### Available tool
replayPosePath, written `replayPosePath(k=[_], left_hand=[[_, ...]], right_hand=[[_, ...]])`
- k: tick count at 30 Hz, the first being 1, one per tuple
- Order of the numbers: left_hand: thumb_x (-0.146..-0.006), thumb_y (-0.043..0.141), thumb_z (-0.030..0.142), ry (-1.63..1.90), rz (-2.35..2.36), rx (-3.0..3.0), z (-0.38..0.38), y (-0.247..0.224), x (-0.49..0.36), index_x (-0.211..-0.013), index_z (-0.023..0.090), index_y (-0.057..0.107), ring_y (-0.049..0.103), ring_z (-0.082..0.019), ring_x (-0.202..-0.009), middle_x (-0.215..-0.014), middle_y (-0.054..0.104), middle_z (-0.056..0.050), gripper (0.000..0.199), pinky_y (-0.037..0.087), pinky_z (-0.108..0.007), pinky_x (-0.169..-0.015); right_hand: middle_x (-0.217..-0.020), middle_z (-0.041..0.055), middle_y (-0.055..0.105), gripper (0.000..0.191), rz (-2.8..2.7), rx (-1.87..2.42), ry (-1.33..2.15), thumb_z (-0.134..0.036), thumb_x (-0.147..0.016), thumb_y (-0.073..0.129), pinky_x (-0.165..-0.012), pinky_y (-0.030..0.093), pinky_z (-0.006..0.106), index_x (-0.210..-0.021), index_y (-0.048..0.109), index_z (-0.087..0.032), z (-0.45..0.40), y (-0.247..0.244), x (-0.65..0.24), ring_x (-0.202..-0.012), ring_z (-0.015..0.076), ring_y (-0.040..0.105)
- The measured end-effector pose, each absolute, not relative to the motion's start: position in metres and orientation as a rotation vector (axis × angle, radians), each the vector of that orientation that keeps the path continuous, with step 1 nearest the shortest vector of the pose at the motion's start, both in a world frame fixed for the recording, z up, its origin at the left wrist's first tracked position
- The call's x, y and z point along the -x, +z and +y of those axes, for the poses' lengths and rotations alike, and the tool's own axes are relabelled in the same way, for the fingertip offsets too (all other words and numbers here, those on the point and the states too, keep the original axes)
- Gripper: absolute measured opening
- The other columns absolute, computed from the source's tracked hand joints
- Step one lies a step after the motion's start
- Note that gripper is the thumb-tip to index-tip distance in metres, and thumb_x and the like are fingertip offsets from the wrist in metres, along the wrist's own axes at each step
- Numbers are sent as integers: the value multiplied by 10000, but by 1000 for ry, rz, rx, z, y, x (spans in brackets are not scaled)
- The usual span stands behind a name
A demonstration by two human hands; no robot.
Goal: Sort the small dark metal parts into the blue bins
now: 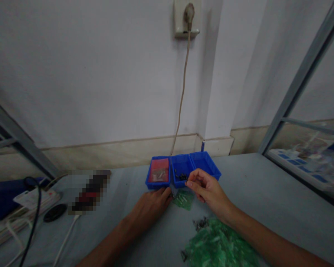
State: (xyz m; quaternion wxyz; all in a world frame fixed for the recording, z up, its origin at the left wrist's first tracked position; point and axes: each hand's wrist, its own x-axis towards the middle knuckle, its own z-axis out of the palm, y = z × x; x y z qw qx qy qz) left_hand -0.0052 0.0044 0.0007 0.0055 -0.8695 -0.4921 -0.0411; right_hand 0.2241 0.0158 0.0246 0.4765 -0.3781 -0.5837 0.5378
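My left hand (156, 199) rests low on the table with its fingers closed at the left edge of a small green plastic bag (185, 199). Slender pale pieces show inside that bag. My right hand (207, 188) is pinched, thumb against forefinger, just in front of the middle blue bin (180, 161); what the fingertips hold is too small to make out. Small dark metal parts (181, 177), which look like screws, lie in that bin. A red sheet (160, 165) and a clear bag of small parts (158, 175) fill the left blue bin (158, 185).
A right blue bin (204, 159) joins the row. Below my right forearm lies a heap of green bags (221, 244) beside loose dark metal parts (200, 223). To the left are a pixelated object (89, 193), a black round thing (55, 213) and cables. A plugged cord (183, 92) hangs behind.
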Motion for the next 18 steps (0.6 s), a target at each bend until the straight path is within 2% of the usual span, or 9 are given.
replayPosePath(k=[4, 6, 13, 18], left_hand=[[-1047, 393, 317, -120, -1547, 2703, 3, 2, 5, -1133, 240, 557, 704, -215, -859, -1022, 706, -46, 201, 550, -289, -680], [-1044, 403, 306, -137, -1544, 2701, 3, 2, 5, -1146, 244, 553, 704, -209, -860, -1037, 704, -47, 192, 548, -281, -685], [-1044, 412, 297, -147, -1526, 2724, 3, 2, 5, -1163, 240, 544, 705, -218, -885, -1053, 707, -49, 187, 561, -307, -706], [-1046, 409, 306, -178, -1527, 2715, 3, 0, 6, -1159, 246, 537, 707, -213, -872, -1037, 710, -38, 181, 555, -298, -695]], right_hand=[[-747, -17, 624, 266, -1407, 883, 1354, -450, -891, 675, -391, 259, 201, -912, 584, -200, 15, 25, -224, -448, 65, 382], [-759, -9, 640, 267, -1381, 862, 1385, -458, -909, 652, -395, 245, 201, -930, 575, -203, 16, 23, -224, -443, 61, 366], [-625, -62, 510, 314, -1285, 845, 1478, -521, -908, 633, -392, 154, 209, -935, 575, -214, 17, 23, -224, -410, 49, 256], [-562, -89, 409, 307, -1267, 877, 1502, -514, -915, 621, -403, 139, 206, -953, 575, -213, 16, 24, -225, -421, 57, 232]])
